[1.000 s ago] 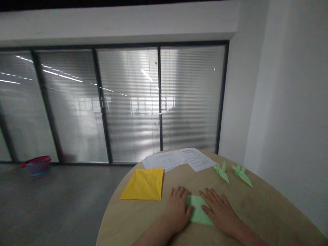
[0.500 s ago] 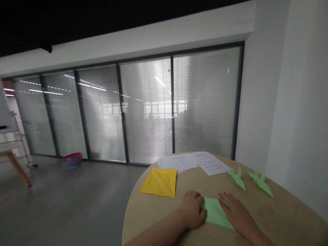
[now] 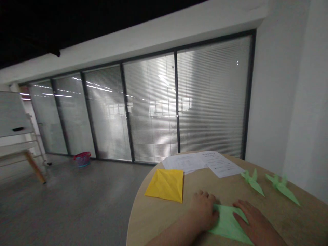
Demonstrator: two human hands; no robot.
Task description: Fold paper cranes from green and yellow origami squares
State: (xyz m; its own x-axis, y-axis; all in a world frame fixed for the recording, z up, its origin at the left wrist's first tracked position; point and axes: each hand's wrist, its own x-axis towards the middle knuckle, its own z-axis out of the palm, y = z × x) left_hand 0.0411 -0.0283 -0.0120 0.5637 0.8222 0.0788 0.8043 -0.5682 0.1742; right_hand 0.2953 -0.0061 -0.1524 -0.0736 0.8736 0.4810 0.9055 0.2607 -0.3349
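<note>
A folded light green paper (image 3: 228, 223) lies on the round wooden table (image 3: 164, 218) near its front edge. My left hand (image 3: 202, 212) rests on the paper's left edge with its fingers curled and the thumb pressing the paper. My right hand (image 3: 252, 222) lies flat on the paper's right side, fingers stretched out. A creased yellow square sheet (image 3: 166, 184) lies to the left of my hands.
Two green paper cranes (image 3: 252, 181) (image 3: 282, 188) sit at the right of the table. White printed sheets (image 3: 205, 162) lie at the far edge. Beyond are glass doors with blinds, a red basket (image 3: 82, 159) on the floor and a whiteboard easel (image 3: 15, 133) at left.
The view has swung left and up, so table and hands sit lower right. My left fingers have curled from flat. Both hands stay on the green paper.
</note>
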